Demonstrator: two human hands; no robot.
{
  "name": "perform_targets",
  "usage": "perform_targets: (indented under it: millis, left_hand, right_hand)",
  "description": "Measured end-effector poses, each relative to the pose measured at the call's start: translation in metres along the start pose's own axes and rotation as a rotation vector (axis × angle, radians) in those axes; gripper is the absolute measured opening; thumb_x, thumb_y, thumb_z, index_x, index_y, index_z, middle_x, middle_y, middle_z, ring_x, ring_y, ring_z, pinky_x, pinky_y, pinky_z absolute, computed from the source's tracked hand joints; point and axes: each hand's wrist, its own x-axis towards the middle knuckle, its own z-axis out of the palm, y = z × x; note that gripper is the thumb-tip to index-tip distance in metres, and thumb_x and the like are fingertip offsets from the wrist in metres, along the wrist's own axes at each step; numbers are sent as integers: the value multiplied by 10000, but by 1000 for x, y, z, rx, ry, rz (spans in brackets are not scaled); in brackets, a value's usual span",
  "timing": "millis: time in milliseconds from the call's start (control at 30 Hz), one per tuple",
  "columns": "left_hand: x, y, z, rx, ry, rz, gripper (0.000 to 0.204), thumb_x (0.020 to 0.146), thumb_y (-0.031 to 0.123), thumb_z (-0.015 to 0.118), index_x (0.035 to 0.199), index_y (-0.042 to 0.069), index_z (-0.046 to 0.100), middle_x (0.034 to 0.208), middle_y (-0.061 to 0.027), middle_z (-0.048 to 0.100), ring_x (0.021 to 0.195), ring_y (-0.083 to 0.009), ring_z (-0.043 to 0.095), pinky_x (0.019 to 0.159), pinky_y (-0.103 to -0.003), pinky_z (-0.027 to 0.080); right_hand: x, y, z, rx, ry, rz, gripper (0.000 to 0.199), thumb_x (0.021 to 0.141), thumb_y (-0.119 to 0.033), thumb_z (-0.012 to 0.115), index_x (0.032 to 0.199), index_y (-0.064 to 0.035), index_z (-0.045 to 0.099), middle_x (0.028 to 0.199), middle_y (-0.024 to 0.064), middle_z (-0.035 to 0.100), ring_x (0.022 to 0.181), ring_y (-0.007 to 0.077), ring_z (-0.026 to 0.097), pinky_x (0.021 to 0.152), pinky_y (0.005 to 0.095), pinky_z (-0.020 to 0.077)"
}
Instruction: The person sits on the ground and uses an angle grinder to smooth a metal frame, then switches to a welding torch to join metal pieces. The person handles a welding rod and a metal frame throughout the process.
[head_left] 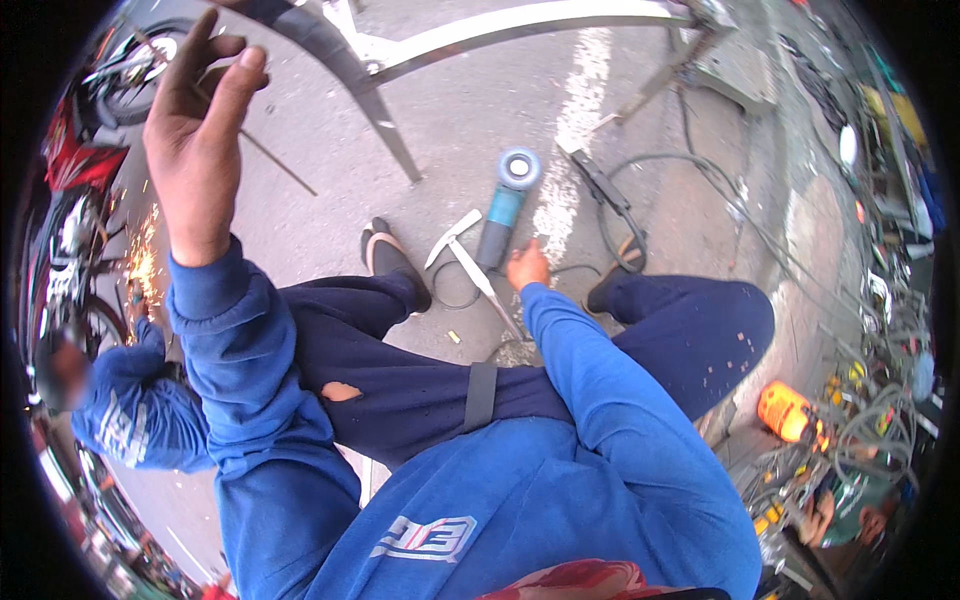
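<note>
My left hand (pixel 200 150) is raised at the upper left, its fingers bent and closed on a thin metal rod (pixel 280 163). The rod slants down to the right, in front of a metal frame (pixel 520 28). Low between my feet, my right hand (pixel 528 265) is beside the rear end of a teal angle grinder (pixel 503 210). Its fingers look curled; whatever is in them is hidden. The grinder lies with its round disc pointing away from me. Left of it lies a chipping hammer (pixel 478 275), its head towards the far left and its handle towards me.
An electrode holder (pixel 597 185) with a dark cable lies beside a white painted line (pixel 585 90). Another person (pixel 140 400) works at the left, near flying sparks (pixel 145 255) and motorcycles (pixel 85 160). An orange case (pixel 785 410) and tangled cables (pixel 880 430) lie at the right.
</note>
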Motion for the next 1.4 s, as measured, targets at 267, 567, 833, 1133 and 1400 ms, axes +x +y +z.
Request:
perform_targets:
  millis: [267, 567, 833, 1133, 1400]
  left_hand:
    - [-82, 31, 44, -109, 212, -315, 449, 853, 11, 700, 1273, -42, 551, 1051, -39, 570, 728, -57, 506, 626, -193, 410]
    - [-140, 23, 113, -304, -179, -884, 293, 872, 8, 668, 1156, -3, 597, 1021, -18, 577, 803, -80, 540, 729, -228, 445]
    - [-114, 17, 135, -68, -911, -741, 418, 911, 195, 606, 1290, 43, 517, 1151, -222, 551, 876, -400, 628, 742, -465, 524]
    - [-100, 2, 151, -98, -968, -727, 378, 922, 191, 579, 1262, 31, 533, 1111, -198, 555, 873, -398, 627, 746, -472, 525]
    - [-96, -4, 169, -222, -1029, -691, 249, 916, 169, 577, 1093, -3, 611, 1010, -193, 545, 804, -393, 616, 720, -483, 514]
  right_hand:
    - [34, -39, 19, 121, 32, -125, 935, 629, -422, 884, 1232, 127, 426, 1268, 311, 495, 1240, 424, 465, 1068, 433, 385]
    - [37, -55, 30, 96, 52, 133, 1015, 587, -381, 911, 1313, 74, 366, 1345, 275, 410, 1297, 439, 368, 1097, 511, 326]
    - [41, -61, 45, 207, 183, 180, 883, 563, -248, 852, 1256, 69, 406, 1199, 270, 485, 1172, 451, 450, 1041, 521, 355]
    - [38, -74, 35, 274, 145, 245, 880, 574, -237, 820, 1271, 84, 391, 1205, 284, 464, 1164, 458, 450, 1041, 541, 353]
    - [44, -48, 54, 234, 218, 41, 859, 588, -253, 826, 1257, 84, 407, 1212, 291, 462, 1180, 477, 435, 1048, 545, 345]
